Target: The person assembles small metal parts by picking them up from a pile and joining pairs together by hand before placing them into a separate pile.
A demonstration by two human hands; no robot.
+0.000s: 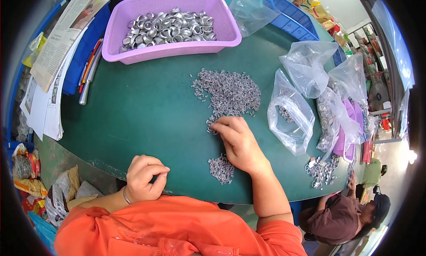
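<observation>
My right hand (238, 144) reaches over the green tabletop, its fingers bent and pinched together at the near edge of a big heap of small grey parts (230, 92). What lies between those fingertips is too small to make out. Just below that hand's wrist sits a smaller heap of the same parts (221, 169). Near the table's front edge, my left hand (145, 178) is held with its fingers curled toward the thumb. Anything inside its curl is hidden.
A pink basket (173, 48) of silvery metal rings stands at the back. Clear plastic bags (290, 114) and a loose pile of metal pieces (321, 171) lie at right. Papers (49, 92) and pens sit at left. A person in brown (337, 220) works at far right.
</observation>
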